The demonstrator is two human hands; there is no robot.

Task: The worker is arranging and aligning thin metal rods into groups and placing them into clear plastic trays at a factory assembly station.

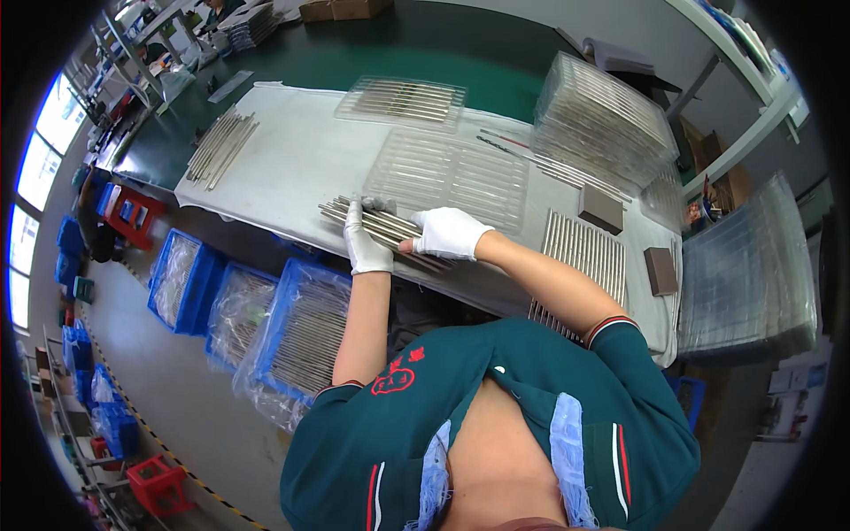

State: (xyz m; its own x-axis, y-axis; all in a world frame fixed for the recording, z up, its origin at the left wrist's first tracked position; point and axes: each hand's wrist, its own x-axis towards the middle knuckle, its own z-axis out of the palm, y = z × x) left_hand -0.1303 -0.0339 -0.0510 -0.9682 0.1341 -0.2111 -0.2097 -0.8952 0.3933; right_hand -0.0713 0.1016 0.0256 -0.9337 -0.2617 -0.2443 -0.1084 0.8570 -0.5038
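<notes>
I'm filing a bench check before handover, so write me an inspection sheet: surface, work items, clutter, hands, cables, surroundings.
Surface: wrinkled white cloth over a dark green table.
Work items: bundle of thin silver metal rods in hand; clear plastic ribbed tray just beyond; loose silver metal rods to the left.
Clutter: two brown rectangular blocks at the right; tall stack of clear plastic trays behind them.
Hands: white-gloved left hand has its fingers around the bundle; white-gloved right hand touches its right part, most fingers hidden.
Cables: nothing seen on the cloth.
Surroundings: blue plastic crates on the floor; red plastic stool at the left.
</notes>
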